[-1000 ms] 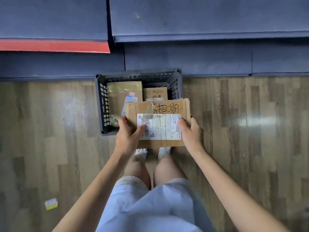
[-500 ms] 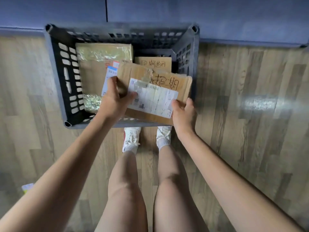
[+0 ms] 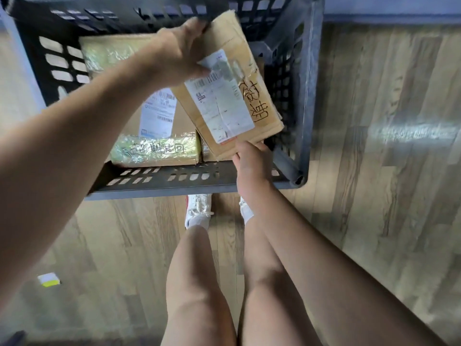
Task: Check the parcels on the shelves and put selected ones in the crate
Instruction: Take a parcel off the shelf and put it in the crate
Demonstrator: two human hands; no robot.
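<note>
A flat cardboard parcel [image 3: 252,71] with a white shipping label and black handwriting is tilted lengthwise inside the right half of the dark grey slatted crate [image 3: 303,101]. My left hand [image 3: 179,56] grips its far upper edge, thumb on the label. My right hand [image 3: 252,161] holds its near lower corner. Beneath, on the crate's left side, lies a larger brown box [image 3: 159,131] with yellowish tape, a white label and handwriting on its near edge. Another box under the tilted parcel is mostly hidden.
The crate stands on a wood-pattern floor [image 3: 374,171], against a blue shelf base [image 3: 399,8] at the top. My legs and white shoes [image 3: 198,211] are just in front of the crate. A small yellow-white scrap [image 3: 48,279] lies on the floor at lower left.
The view has dropped much closer to the crate. The parcel has turned from lying crosswise to standing lengthwise, and has gone down into the crate's right side; my left hand shifted to its far edge.
</note>
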